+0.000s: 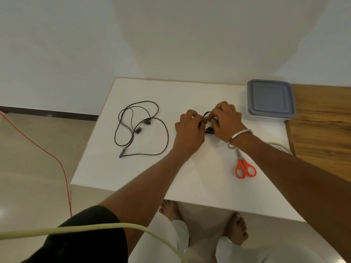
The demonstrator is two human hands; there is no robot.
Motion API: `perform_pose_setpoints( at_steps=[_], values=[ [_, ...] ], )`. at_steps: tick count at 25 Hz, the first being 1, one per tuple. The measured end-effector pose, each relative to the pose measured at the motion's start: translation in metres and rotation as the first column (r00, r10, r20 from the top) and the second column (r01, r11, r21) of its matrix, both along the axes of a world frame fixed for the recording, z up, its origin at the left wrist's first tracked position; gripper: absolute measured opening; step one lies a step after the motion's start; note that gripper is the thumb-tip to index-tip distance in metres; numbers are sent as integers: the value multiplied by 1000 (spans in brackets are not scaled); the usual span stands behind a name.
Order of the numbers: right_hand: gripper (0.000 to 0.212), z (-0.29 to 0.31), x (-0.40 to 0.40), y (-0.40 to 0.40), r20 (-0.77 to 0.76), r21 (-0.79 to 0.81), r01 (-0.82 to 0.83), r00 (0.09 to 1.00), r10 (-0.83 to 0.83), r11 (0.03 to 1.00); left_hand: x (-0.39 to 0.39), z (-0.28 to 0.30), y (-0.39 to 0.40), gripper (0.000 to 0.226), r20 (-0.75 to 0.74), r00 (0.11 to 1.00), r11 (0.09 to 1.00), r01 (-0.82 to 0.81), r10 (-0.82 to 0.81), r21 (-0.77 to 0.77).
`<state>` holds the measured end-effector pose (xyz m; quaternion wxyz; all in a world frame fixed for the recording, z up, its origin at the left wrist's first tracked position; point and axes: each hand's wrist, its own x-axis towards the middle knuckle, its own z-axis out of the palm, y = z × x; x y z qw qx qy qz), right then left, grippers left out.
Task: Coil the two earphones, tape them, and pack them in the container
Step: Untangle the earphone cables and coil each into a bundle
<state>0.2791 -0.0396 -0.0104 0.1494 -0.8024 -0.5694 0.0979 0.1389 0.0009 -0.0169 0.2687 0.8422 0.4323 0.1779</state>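
Observation:
A black earphone (141, 128) lies uncoiled in loose loops on the left part of the white table (117, 173). A second black earphone (207, 121) is bunched into a small coil between my two hands, mostly hidden by the fingers. My left hand (189, 131) pinches the coil from the left. My right hand (226, 120) grips it from the right, fingers curled over the top. The container (270, 98), a square clear tub with a grey-blue lid on, stands at the table's back right. A roll of tape (279, 147) peeks out behind my right forearm.
Orange-handled scissors (245, 168) lie on the table under my right wrist. A wooden surface (322, 126) adjoins the table on the right. A red cable (57, 160) runs over the floor at left, and a pale cable (114, 227) crosses the foreground.

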Motion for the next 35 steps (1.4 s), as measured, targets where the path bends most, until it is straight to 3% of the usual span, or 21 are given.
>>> perform_pose_setpoints(
  at_steps=[12,19,23,28,35],
  values=[
    [34,19,7,-8,-119,77,100,989,-90,992,-9,9,4,34,122,992,999,-16,21,-46],
    [34,31,2,-13,-107,71,35,994,-27,997,-51,22,27,38,184,980,994,-92,81,51],
    [36,35,-27,1,-14,20,-98,995,99,995,-101,23,49,36,-20,991,971,-122,129,205],
    [42,37,-88,30,43,-30,-224,973,225,974,-155,19,59,48,-262,954,964,-77,146,256],
    [45,22,-157,57,63,-136,-329,939,339,935,-190,13,64,49,-299,938,974,-122,176,191]
  ],
)
